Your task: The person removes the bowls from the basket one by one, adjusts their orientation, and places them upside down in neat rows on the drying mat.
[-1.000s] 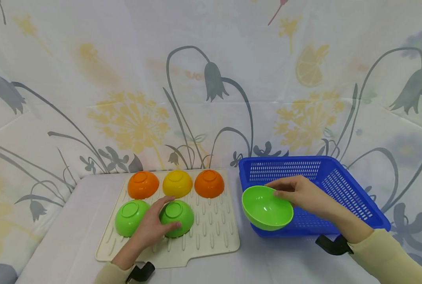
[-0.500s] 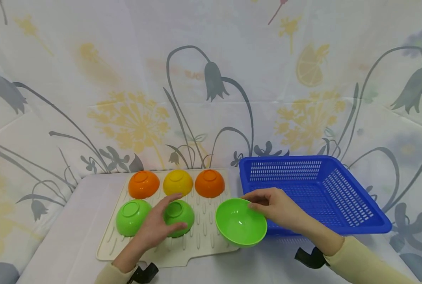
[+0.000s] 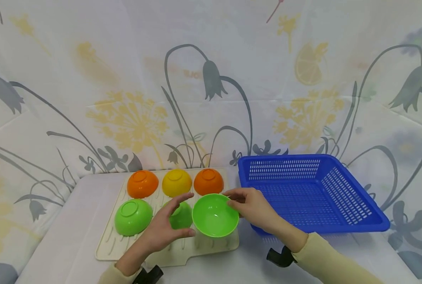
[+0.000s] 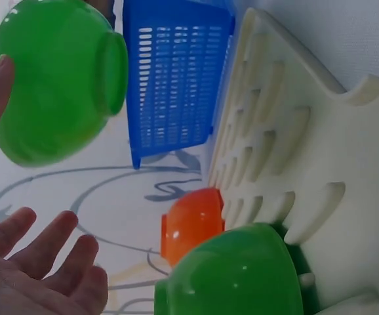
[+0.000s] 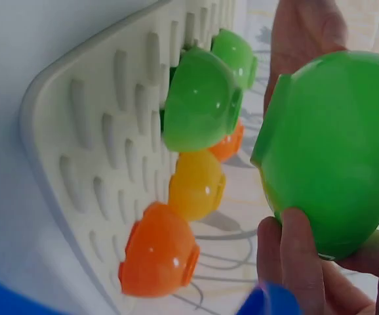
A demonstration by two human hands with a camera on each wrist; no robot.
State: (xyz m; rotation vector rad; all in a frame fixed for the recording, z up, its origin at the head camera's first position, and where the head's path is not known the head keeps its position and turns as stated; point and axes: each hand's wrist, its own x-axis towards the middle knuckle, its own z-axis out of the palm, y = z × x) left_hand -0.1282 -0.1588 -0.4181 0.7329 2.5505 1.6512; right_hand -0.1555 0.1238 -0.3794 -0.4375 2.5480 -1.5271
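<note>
A green bowl [image 3: 216,216], its inside facing me, is pinched at its right rim by my right hand [image 3: 255,209]. It hangs above the right part of the cream drying mat [image 3: 211,252]. My left hand [image 3: 164,228] is spread wide with thumb and fingers apart, just left of that bowl. In the left wrist view a gap shows between the bowl and most of the left fingers [image 4: 52,243]. Behind the left hand an upside-down green bowl [image 3: 182,217] sits on the mat, partly hidden. Another upside-down green bowl [image 3: 132,217] stands to its left.
Along the mat's back row stand upside-down orange [image 3: 142,184], yellow [image 3: 177,183] and second orange [image 3: 209,182] bowls. A blue perforated basket [image 3: 313,227] stands to the right of the mat. A patterned cloth [image 3: 253,118] hangs behind.
My right hand has carried the green bowl leftward from over the basket's front to above the mat. My left hand has moved slightly right, off the green bowl, and its fingers have spread.
</note>
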